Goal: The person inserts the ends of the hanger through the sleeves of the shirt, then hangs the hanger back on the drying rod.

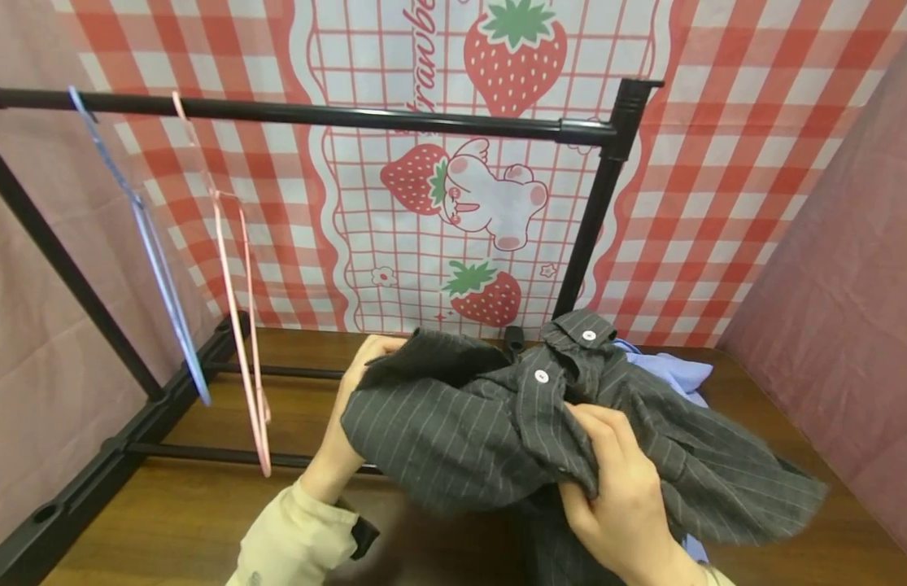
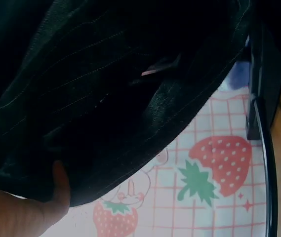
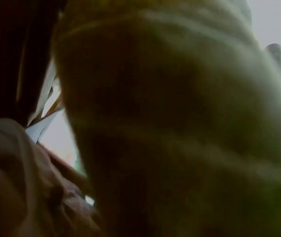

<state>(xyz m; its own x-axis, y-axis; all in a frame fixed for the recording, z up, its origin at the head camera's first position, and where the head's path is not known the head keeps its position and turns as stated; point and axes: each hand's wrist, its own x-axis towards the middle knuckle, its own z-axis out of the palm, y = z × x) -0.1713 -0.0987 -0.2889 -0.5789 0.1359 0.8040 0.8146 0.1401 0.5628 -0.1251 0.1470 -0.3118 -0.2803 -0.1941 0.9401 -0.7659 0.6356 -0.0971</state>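
Observation:
A dark grey pinstriped shirt (image 1: 453,431) with white buttons is bunched up between both hands in the head view. My left hand (image 1: 348,415) grips its left side, the fingers partly hidden behind the cloth. The left wrist view shows that thumb (image 2: 61,187) against the dark fabric near its edge. With fingers and thumb, my right hand (image 1: 621,488) pinches the shirt close to the buttoned strip. One part of the shirt spreads out to the right. A blurred pale sleeve (image 3: 180,123) fills most of the right wrist view.
A black garment rack (image 1: 351,116) stands on the wooden table (image 1: 102,521). From its bar hang a blue hanger (image 1: 149,232) and a pink hanger (image 1: 229,285) at the left. Light blue cloth (image 1: 669,370) lies behind the shirt. A strawberry-print checked cloth (image 1: 753,163) covers the back.

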